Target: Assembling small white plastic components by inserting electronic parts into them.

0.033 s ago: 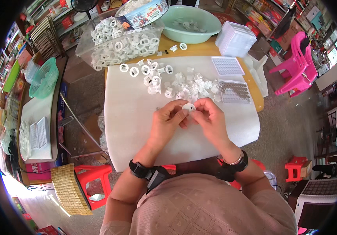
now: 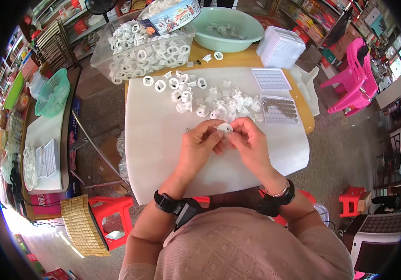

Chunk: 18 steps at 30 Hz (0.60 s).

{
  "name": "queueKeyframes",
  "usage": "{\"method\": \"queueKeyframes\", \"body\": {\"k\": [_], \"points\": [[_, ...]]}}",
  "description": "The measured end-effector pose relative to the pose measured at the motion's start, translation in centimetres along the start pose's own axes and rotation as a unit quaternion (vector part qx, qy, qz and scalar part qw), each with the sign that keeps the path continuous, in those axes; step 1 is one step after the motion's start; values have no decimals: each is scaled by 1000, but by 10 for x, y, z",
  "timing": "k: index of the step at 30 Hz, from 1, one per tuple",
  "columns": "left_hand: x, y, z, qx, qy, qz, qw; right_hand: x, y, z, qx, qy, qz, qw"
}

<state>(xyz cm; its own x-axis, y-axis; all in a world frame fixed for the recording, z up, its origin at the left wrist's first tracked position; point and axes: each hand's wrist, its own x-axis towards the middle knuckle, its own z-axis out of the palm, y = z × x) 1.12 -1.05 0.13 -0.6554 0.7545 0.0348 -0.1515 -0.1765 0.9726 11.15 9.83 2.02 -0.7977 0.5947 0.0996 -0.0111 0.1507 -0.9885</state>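
Observation:
Over the middle of the white-covered table (image 2: 158, 154) I hold a small round white plastic piece (image 2: 225, 127) with a dark slot in its face. My left hand (image 2: 202, 138) pinches it from the left, fingers curled. From the other side, my right hand (image 2: 250, 141) grips its edge between thumb and fingers. Just beyond my hands lies a loose heap of small translucent white parts (image 2: 238, 103). Several similar round white pieces (image 2: 160, 85) with dark middles are scattered to the left of that heap. My fingers hide part of the held piece.
Right of the heap lie a tray of small round grey items (image 2: 280, 110) and a pale celled tray (image 2: 271, 79). At the back stand a clear bin (image 2: 101, 59) of white parts, a printed tin (image 2: 175, 19), a green basin (image 2: 228, 43) and stacked trays (image 2: 280, 47).

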Motion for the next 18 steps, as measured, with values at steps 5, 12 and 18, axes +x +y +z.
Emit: {"method": "queueKeyframes", "body": {"k": [5, 12, 18], "points": [[-2, 0, -4, 16, 0, -5, 1000, -1, -6, 3, -12, -7, 22, 1000], [-1, -2, -6, 44, -6, -13, 999, 2, -10, -3, 2, -56, 83, 995], [0, 1, -4, 63, -11, -13, 998, 4, -11, -6, -4, -48, 77, 996]]}}
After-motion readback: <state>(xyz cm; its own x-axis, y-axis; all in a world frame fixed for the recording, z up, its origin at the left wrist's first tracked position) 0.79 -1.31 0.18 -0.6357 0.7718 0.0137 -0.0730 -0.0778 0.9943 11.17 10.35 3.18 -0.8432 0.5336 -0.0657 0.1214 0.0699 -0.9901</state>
